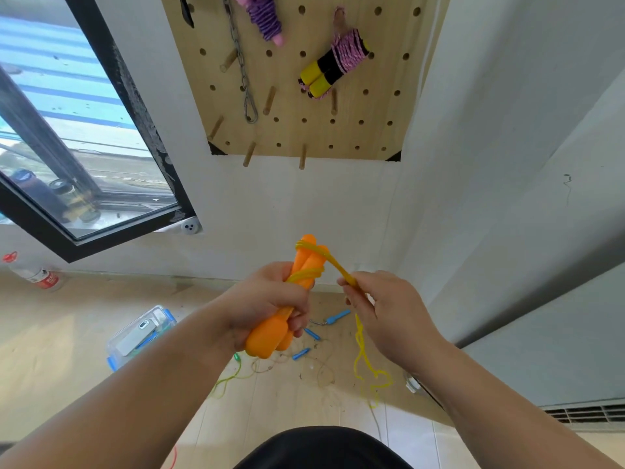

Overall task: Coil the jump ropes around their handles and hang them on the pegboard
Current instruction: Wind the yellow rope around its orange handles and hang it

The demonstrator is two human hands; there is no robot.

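My left hand (pixel 267 299) grips two orange jump-rope handles (pixel 270 340) held together, tilted up toward the wall. A few turns of yellow rope (pixel 306 274) wrap around their upper ends. My right hand (pixel 378 309) pinches the taut yellow rope just right of the handles; the loose rest (pixel 363 363) hangs down to the floor. On the wooden pegboard (pixel 338 137) above hang a coiled rope with yellow-black handles (pixel 333 67) and a coiled purple rope with pink handles (pixel 267 18).
A metal chain with a carabiner (pixel 248 96) hangs on the pegboard, and several wooden pegs (pixel 302 157) stick out bare. On the floor lie a clear plastic box (pixel 142 336), blue handles (pixel 338 316), thin green-yellow cord (pixel 230 380) and a bottle (pixel 37 274). A window (pixel 67 130) is at left.
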